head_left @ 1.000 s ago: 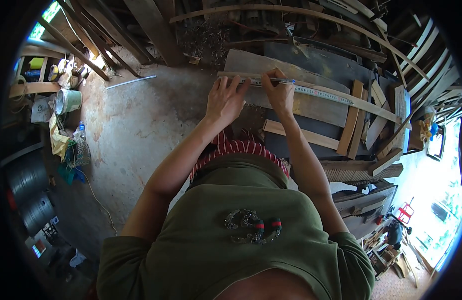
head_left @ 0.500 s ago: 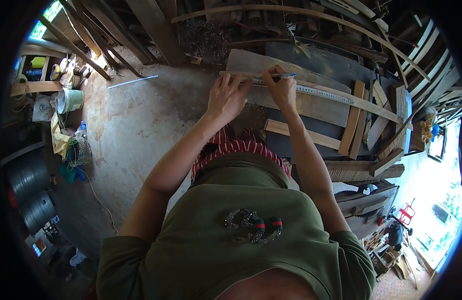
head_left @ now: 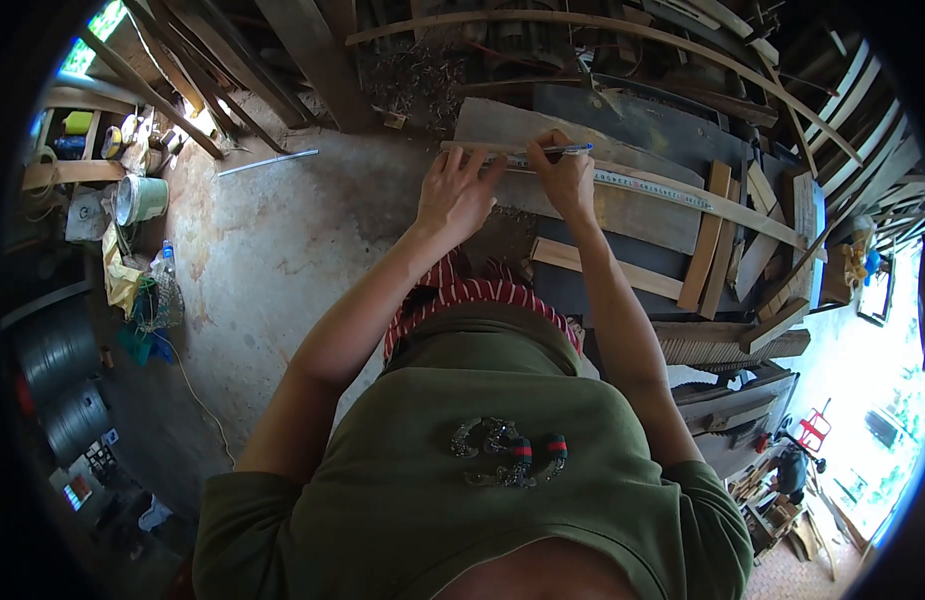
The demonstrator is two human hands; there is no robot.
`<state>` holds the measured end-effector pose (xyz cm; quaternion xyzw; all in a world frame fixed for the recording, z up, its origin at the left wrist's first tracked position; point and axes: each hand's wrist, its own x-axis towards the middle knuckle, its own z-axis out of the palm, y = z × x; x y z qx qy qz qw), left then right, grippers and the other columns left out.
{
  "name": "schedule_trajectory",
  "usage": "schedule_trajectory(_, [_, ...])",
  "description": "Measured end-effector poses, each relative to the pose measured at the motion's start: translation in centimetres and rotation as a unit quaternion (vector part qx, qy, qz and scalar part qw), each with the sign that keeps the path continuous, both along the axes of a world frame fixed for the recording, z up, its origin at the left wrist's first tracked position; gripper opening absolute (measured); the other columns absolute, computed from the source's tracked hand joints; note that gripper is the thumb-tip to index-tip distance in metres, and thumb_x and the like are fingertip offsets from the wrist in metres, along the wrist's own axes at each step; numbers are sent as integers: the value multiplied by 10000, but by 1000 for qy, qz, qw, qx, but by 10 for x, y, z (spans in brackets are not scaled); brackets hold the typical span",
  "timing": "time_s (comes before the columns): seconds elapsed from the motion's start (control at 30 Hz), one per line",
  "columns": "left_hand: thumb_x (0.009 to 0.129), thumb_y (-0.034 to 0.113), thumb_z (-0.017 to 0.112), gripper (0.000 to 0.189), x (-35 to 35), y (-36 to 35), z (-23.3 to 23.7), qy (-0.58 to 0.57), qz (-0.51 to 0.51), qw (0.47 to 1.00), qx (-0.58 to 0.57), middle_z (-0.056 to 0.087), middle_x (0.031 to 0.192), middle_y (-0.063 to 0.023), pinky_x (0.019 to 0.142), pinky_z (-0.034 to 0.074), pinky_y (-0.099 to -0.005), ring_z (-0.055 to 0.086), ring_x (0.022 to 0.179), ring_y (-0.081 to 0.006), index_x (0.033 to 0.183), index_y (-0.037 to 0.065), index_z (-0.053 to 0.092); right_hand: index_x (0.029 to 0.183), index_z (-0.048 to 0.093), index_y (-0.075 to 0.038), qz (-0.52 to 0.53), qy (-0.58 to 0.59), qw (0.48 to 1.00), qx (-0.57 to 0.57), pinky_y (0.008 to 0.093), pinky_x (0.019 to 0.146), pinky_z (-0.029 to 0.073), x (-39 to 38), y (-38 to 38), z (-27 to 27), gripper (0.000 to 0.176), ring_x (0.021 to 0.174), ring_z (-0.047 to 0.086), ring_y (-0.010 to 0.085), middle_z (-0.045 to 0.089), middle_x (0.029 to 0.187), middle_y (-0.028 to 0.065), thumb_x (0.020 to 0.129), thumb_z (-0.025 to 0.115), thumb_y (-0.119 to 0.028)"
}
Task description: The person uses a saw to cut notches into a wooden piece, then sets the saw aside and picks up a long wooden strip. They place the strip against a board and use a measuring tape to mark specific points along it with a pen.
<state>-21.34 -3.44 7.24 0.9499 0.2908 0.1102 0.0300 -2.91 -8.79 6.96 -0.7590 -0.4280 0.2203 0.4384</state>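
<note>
A long, narrow wooden strip (head_left: 754, 217) lies over the boards, with a pale measuring tape (head_left: 650, 187) stretched along it. Near the strip's left end, my left hand (head_left: 456, 196) curls its fingers over the far edge, holding strip and tape there; the fingertips are partly hidden. My right hand (head_left: 564, 182) is closed around a blue-and-white pen (head_left: 574, 150), which points left across the strip. Its lower fingers rest close to the tape. Exactly where the pen's tip touches is hard to make out.
Under the strip are wide grey boards (head_left: 622, 222). Short wooden pieces (head_left: 704, 245) cross them at the right, and another plank (head_left: 607, 268) lies nearer me. Timber is stacked at the back. A bucket (head_left: 142, 200) stands on the left, and a person (head_left: 790, 470) is at far right.
Hardly anything differs. Both hands keep their places on the strip and tape, and the pen stays in my right hand; the view shifts very slightly.
</note>
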Motion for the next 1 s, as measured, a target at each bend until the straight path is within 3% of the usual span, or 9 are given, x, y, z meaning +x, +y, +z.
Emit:
schedule_trajectory(0.07, [747,118,727,526,0,-1,3,-35,-4,999,-21,559,1226,-85,979,484,-435,538,1147,-297,1267,116,645,900,673,-8,-6,13,1000,13,360,677,548,-1,0,-1,204,751,736,280,718,786,162,865,710,-205])
schedule_trajectory(0.2, [750,119,729,528,0,-2,2,-29,-1,999,-18,557,1225,-86,984,480,-437,535,1148,-299,1271,113,643,902,672,-8,-7,20,1000,16,358,680,549,0,0,-2,195,758,739,271,718,787,162,867,710,-196])
schedule_trajectory(0.27, [750,248,800,622,0,-1,0,1,2,1000,-1,539,1258,-60,982,487,-441,519,1162,-296,1339,178,610,903,673,-8,4,-2,1000,13,352,681,548,0,-1,-1,198,762,740,268,720,795,158,868,714,-199])
schedule_trajectory(1.0, [736,240,811,620,0,-2,-3,-5,4,1000,-4,528,1262,-64,970,498,-444,521,1156,-309,1318,166,612,887,646,-1,12,-5,999,39,358,668,541,-1,-1,1,175,758,730,308,710,806,161,869,712,-162])
